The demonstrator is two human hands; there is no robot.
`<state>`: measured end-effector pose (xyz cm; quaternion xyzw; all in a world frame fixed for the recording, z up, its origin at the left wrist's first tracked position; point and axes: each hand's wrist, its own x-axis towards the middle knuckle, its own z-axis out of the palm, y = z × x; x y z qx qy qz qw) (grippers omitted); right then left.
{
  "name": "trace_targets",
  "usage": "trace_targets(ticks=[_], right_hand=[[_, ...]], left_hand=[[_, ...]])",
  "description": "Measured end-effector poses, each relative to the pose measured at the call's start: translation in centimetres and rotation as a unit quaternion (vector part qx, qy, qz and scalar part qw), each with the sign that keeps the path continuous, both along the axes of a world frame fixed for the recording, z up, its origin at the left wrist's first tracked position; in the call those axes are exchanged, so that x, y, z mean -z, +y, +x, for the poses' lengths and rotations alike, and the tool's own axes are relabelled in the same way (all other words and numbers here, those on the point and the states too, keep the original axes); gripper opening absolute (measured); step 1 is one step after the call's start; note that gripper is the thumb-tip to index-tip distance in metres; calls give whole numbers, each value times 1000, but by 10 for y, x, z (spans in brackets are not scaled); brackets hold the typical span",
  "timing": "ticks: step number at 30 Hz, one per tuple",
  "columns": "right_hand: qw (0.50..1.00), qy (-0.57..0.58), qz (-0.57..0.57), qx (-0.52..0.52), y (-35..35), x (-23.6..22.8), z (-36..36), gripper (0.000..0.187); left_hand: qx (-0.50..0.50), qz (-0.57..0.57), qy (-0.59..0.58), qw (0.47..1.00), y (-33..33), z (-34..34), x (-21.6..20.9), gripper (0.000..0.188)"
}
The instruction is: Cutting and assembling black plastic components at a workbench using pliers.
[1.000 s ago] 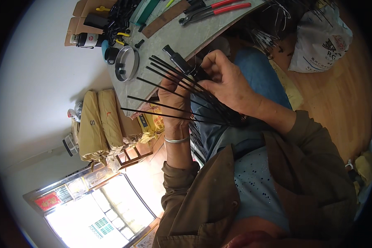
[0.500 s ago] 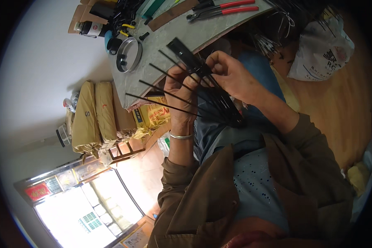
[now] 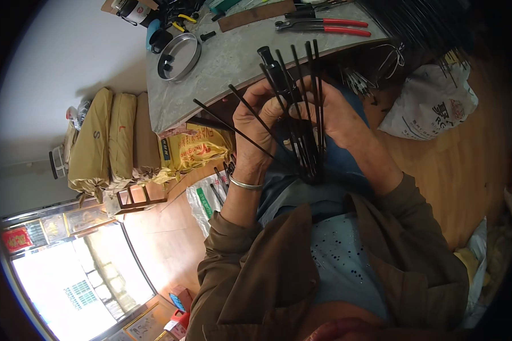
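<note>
swung more upright since the earlier frame, the umbrella-like frame of thin, straight black rods around a central shaft (image 3: 307, 153) now points its black cylindrical end tube (image 3: 267, 57) almost straight up; several rods that leaned out to the left now stand close by the right hand (image 3: 338, 116), while two slant away past the left hand (image 3: 256, 122). the table things also sit further right in view, which suggests a turn of the head. the frame is held between the hands above the lap in blue trousers (image 3: 347, 162), short of the edge of the grey, stone-patterned table (image 3: 233, 62); whether its lower end rests on the cloth cannot be told. the left thumb and fingers pinch the shaft just below the tube, and the right thumb and curled fingers pinch it from the other side, partly hidden by rods; what small part, if any, lies between the fingertips is unclear. the step in hand looks like close fingerwork at the joint under the tube, with the metal pliers with long red handles (image 3: 341, 27) lying unused on the table. the next move seems to call for a steady left pinch, with the right fingertips kept clear of the loose rods so that none snags.
</note>
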<state>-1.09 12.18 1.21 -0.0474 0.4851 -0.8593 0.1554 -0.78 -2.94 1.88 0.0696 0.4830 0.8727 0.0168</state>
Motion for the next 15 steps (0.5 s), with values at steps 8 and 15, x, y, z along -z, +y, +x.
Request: trace_targets(ticks=[8, 15], right_hand=[[1000, -24, -8, -4, -4, -3, 0, 28], [992, -90, 78, -44, -1, -8, -3, 22]], left_hand=[[5, 4, -17, 1000, -2, 4, 0, 26], [26, 23, -14, 999, -6, 2, 7, 26]])
